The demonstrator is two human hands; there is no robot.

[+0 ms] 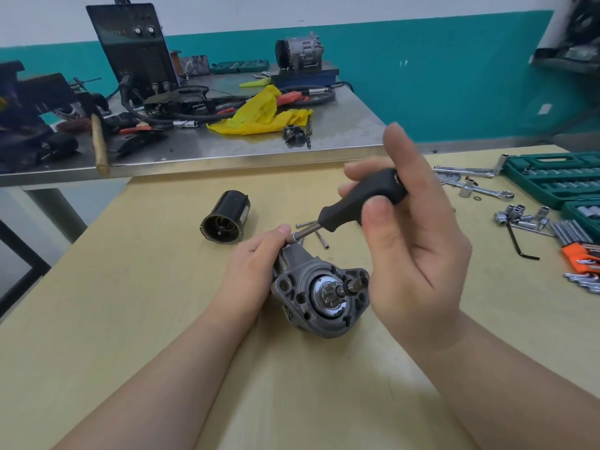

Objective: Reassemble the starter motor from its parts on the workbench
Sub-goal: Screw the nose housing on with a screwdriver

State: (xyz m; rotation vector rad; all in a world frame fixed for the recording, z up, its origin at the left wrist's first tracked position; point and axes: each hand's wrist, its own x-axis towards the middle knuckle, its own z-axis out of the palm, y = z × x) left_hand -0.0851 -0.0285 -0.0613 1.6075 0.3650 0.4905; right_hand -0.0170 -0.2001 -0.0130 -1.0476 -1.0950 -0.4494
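Two benches fill the view: a steel table (324, 138) at the back and, nearer, a pale wooden workbench (136, 319) where the work lies. On the steel table stand a black welding machine (133, 47), a crumpled yellow cloth (259, 116) and a grey alternator-like unit (300, 51). At the wooden bench's right edge sit a green socket set case (552, 177), loose sockets (519, 214) and hex keys (581, 251).

Mid-bench, the grey starter drive housing (321, 293) lies with its pinion gear facing the camera. The left hand (253, 271) grips the housing's left flank, fingers curled round it, thumb and forefinger meeting just beside the driver's metal tip at the housing's upper rear. The right hand (409, 228) hovers above and right of the housing, thumb and fingertips pinching the black handle of a screwdriver (357, 203) — the remaining fingers spread loosely. The shaft slants down-left to the housing.

Behind, well apart from either hand, the black motor casing (227, 219) lies on its side — open end toward the camera. Two long bolts (319, 237) rest on the bench just behind the housing.
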